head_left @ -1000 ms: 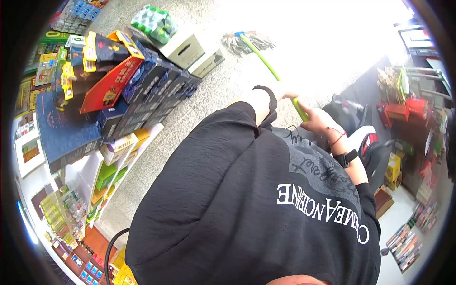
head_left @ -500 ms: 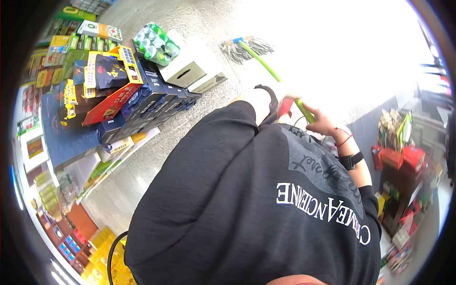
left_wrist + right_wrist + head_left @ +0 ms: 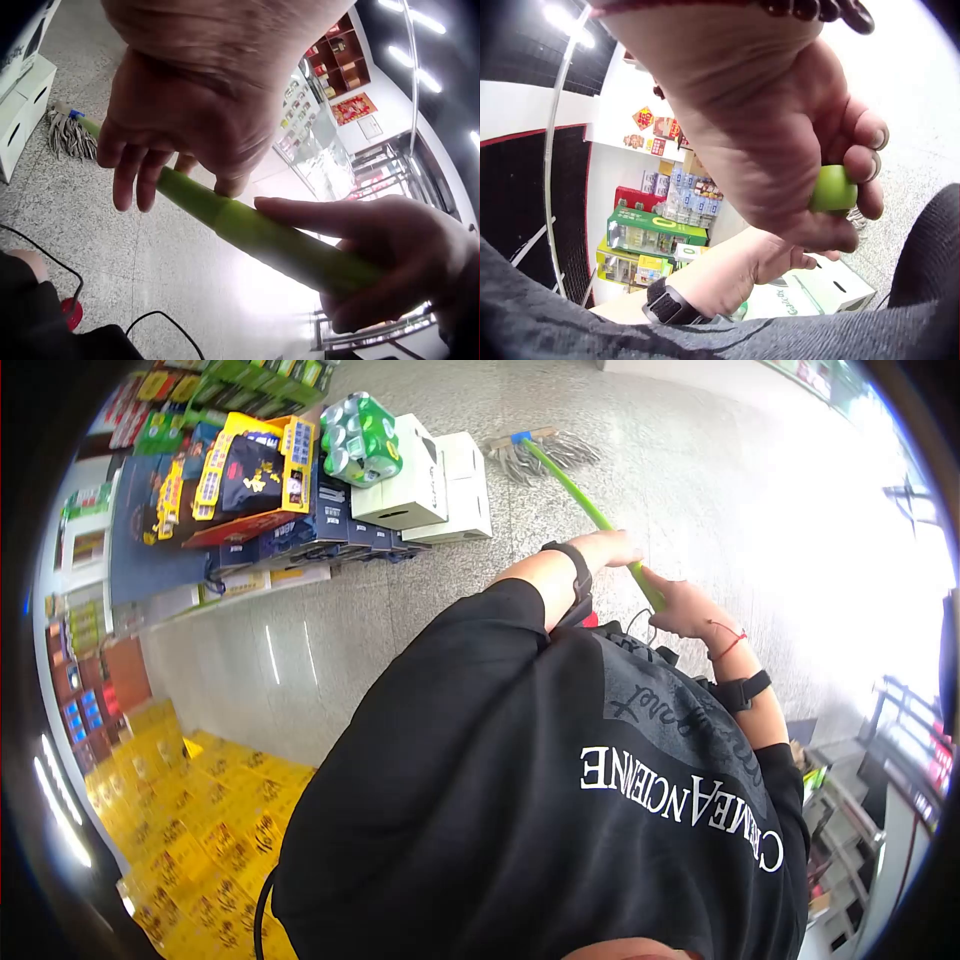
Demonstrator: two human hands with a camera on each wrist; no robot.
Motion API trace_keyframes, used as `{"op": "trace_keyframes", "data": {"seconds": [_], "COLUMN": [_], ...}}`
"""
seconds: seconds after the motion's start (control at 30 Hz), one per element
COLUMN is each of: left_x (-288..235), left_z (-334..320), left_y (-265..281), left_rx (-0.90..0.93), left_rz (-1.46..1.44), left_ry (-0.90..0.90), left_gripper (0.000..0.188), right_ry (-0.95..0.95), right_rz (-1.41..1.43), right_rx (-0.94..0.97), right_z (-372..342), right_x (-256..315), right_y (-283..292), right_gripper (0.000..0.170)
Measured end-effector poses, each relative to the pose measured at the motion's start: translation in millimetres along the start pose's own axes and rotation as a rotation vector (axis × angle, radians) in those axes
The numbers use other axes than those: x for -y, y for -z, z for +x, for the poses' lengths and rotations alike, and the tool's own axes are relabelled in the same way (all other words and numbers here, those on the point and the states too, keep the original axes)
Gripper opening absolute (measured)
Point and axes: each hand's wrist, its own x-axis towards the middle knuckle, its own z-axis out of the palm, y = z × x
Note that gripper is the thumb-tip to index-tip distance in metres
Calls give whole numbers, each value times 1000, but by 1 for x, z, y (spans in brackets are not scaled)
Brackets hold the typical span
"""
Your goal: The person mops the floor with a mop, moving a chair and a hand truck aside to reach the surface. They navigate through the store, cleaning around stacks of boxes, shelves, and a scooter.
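Observation:
A mop with a green handle (image 3: 585, 500) reaches ahead of me, its grey string head (image 3: 545, 452) lying on the speckled floor. Further down the handle, my left hand (image 3: 608, 547) has its fingers loosely around it; in the left wrist view the fingers of that hand (image 3: 202, 97) hang past the green shaft. My right hand (image 3: 688, 607) grips the upper end, its forefinger lying along the handle. In the right wrist view, the rounded handle end (image 3: 834, 189) pokes out from the curled fingers of my right hand (image 3: 772, 142).
White cartons (image 3: 405, 485) and a green-wrapped bottle pack (image 3: 361, 440) stand left of the mop head, beside stacked dark blue boxes (image 3: 335, 525). Yellow cartons (image 3: 210, 820) cover the lower left. Metal racks (image 3: 850, 830) stand at the right. A black cable (image 3: 45, 251) hangs near my body.
My view has swung round, bringing the yellow cartons into sight at lower left. The mop head has shifted slightly right in view. Both hands stay on the handle.

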Motion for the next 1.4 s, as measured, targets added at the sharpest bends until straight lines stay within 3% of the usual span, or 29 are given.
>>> {"op": "trace_keyframes", "data": {"seconds": [0.13, 0.27, 0.37, 0.5, 0.57, 0.73, 0.83, 0.9, 0.93, 1.0, 1.13, 1.2, 1.3, 1.4], "left_x": [-12, -1, -1, 9, -3, -4, 5, 21, -3, 3, 35, 53, 39, 71], "left_z": [10, 56, 89, 140, 144, 172, 194, 221, 196, 214, 249, 264, 247, 255], "left_y": [46, 84, 127, 181, 237, 288, 318, 341, 368, 393, 444, 474, 520, 546], "left_rx": [-72, -175, -164, -156, -195, -156, -227, -86, -95, -140, -324, -404, -538, -690], "left_rz": [-7, -82, -30, -3, 24, -79, -97, -183, -164, -160, -221, -316, -324, -380], "left_ry": [-9, 98, 189, 96, 44, 163, 162, 233, 306, 313, 345, 325, 351, 415], "left_gripper": [41, 40, 40, 46, 47, 52, 52, 58, 59, 59, 56, 53, 51, 50], "right_ry": [53, 103, 144, 195, 298, 192, 303, 267, 251, 252, 457, 436, 510, 606], "right_rz": [-135, -220, -280, -214, -307, -179, -278, -316, -314, -331, -384, -365, -456, -540], "right_rx": [57, 95, 81, 66, 45, 128, 129, 183, 212, 248, 276, 363, 411, 448], "right_z": [37, 80, 124, 173, 194, 233, 260, 279, 292, 319, 393, 419, 461, 497], "right_x": [-3, -4, -17, -23, -20, -5, -1, 17, 23, 25, 34, 61, 94, 133], "right_y": [49, 96, 133, 197, 231, 303, 337, 365, 379, 406, 455, 490, 527, 546], "right_gripper": [71, 70, 72, 75, 75, 74, 75, 76, 76, 76, 74, 72, 74, 71]}}
